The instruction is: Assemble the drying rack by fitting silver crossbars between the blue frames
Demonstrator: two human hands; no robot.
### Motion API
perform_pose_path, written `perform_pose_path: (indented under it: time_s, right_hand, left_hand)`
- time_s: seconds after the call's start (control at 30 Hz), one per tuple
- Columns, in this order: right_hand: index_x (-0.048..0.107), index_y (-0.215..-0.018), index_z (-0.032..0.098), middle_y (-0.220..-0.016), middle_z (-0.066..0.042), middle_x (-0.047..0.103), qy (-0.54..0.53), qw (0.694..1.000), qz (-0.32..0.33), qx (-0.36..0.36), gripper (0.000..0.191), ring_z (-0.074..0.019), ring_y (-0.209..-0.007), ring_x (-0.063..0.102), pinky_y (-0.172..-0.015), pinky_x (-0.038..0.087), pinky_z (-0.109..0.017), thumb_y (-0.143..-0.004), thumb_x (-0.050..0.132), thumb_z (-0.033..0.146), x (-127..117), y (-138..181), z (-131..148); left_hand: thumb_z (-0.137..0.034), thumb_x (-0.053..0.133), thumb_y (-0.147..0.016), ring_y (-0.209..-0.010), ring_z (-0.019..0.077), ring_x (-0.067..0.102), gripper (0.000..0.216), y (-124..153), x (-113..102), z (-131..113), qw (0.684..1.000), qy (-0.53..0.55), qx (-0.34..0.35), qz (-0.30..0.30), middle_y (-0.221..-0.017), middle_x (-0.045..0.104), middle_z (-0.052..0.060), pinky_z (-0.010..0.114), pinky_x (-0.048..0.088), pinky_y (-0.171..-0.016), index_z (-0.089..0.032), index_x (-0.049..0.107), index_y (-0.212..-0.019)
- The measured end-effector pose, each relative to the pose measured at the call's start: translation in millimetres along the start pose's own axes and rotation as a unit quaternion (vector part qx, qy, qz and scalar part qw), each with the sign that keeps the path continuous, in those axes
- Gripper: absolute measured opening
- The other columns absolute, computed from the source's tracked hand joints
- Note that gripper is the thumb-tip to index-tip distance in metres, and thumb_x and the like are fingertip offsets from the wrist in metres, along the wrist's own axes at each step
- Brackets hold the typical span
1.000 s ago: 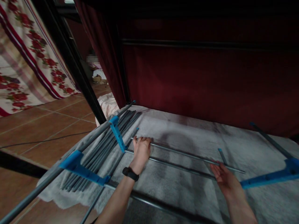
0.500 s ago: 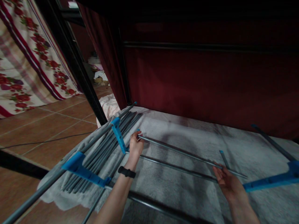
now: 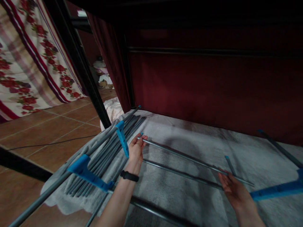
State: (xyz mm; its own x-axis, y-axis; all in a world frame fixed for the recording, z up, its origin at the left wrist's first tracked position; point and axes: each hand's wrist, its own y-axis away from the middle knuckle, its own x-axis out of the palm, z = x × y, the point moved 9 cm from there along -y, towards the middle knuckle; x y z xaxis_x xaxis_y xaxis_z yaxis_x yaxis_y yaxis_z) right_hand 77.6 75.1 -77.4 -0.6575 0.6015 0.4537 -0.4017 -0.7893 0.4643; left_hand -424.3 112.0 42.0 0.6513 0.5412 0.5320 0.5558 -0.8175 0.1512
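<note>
A long grey metal rod (image 3: pixel 187 159) spans between my two hands above a grey-white blanket (image 3: pixel 189 138). My left hand (image 3: pixel 136 150), with a black wristband, is closed round the rod's left end beside a blue plastic connector (image 3: pixel 122 138). My right hand (image 3: pixel 233 191) grips the rod near its right end, fingers curled under it. A second grey rod (image 3: pixel 180 174) runs parallel just below. A blue plastic bracket (image 3: pixel 276 190) lies right of my right hand.
A bundle of grey rods (image 3: pixel 111 148) lies on the blanket's left side, crossed by another blue connector (image 3: pixel 87 171). A dark red fabric wall (image 3: pixel 213 82) stands behind. A black post (image 3: pixel 78 63), tiled floor (image 3: pixel 47 129) and floral cloth (image 3: pixel 28 63) are at left.
My left hand has slid up to the rod's left end and closed round it. The rod has lifted slightly. The view has shifted a little to the left.
</note>
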Motion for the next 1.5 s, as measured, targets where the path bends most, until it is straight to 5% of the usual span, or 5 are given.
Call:
perform_pose_path:
  time_s: [0.5, 0.83, 1.13, 1.33, 1.5]
  right_hand:
    - [0.064, -0.079, 0.022, -0.070, -0.002, 0.069, 0.016, 0.999, 0.001, 0.027, 0.004, -0.0142, -0.064, 0.070, -0.061, 0.063, -0.024, -0.077, 0.066, 0.020, 6, 5, -9]
    - [0.062, -0.077, 0.021, -0.073, -0.003, 0.069, 0.006, 0.999, 0.004, 0.044, 0.003, -0.0147, -0.069, 0.071, -0.067, 0.063, -0.026, -0.076, 0.063, 0.017, 6, 3, -18]
    - [0.062, -0.076, 0.023, -0.084, -0.001, 0.069, 0.004, 0.999, -0.033, -0.025, 0.011, -0.0131, -0.076, 0.069, -0.081, 0.060, -0.034, -0.075, 0.060, 0.012, -30, -17, 6]
    - [0.057, -0.091, 0.030, -0.076, 0.006, 0.068, -0.022, 0.994, -0.045, -0.098, 0.040, -0.0147, -0.077, 0.070, -0.080, 0.060, -0.037, -0.061, 0.068, 0.006, -24, -4, 11]
    - [0.061, -0.078, 0.022, -0.074, 0.003, 0.067, 0.046, 0.995, -0.013, -0.085, 0.022, -0.0129, -0.068, 0.067, -0.076, 0.062, -0.035, -0.059, 0.072, 0.017, -7, 3, 4]
  left_hand:
    - [-0.012, 0.068, -0.084, -0.079, 0.0143, 0.070, 0.009, 0, 4, 15, 0.998, 0.038, -0.046, 0.020, -0.087, 0.072, 0.008, 0.023, 0.057, -0.070, -0.012, 0.064, -0.092]
    - [-0.014, 0.070, -0.084, -0.077, 0.0149, 0.071, 0.006, 23, 34, 39, 0.988, 0.052, -0.117, 0.086, -0.084, 0.073, 0.009, 0.025, 0.058, -0.075, -0.010, 0.064, -0.083]
    - [-0.008, 0.059, -0.089, -0.066, 0.0115, 0.069, 0.011, 8, 12, 29, 0.993, 0.037, -0.109, 0.001, -0.075, 0.071, 0.006, 0.020, 0.057, -0.063, -0.011, 0.062, -0.079]
    - [-0.005, 0.062, -0.086, -0.070, 0.0119, 0.070, 0.006, 9, 18, 32, 0.995, 0.026, -0.093, 0.024, -0.078, 0.071, 0.007, 0.020, 0.057, -0.066, -0.010, 0.065, -0.084]
    - [-0.006, 0.068, -0.082, -0.075, 0.0138, 0.070, 0.008, 20, 34, 42, 0.992, 0.030, -0.098, 0.077, -0.082, 0.072, 0.009, 0.022, 0.057, -0.071, -0.009, 0.068, -0.089]
